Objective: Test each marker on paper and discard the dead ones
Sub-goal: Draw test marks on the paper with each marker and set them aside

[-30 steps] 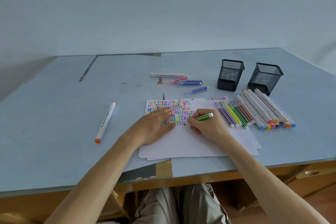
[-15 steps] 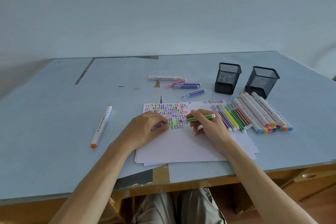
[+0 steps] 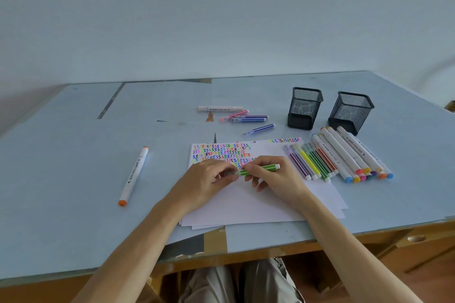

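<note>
The right hand pinches a green striped marker near its tip end between thumb and forefinger, holding it level just above the paper, with its white tail pointing right; the other fingers curl loosely underneath. The left hand meets it from the other side, fingertips closed on what looks like the clear cap at the marker's tip, though whether the cap is fully seated cannot be told. Judging by the green squiggles among the rows of test marks, this marker has written and the step in hand is recapping it. To do that well, keep marker and cap in one straight line, push squarely until it seats, and brace both wrists on the sheet so the tip does not smear the page. Both forearms reach in from the near edge of the table, wrists low, hands touching over the middle of the sheet. Just right of the paper lies a row of markers, beyond it two mesh cups, farther back a few loose markers, and well to the left a single orange-capped marker
</note>
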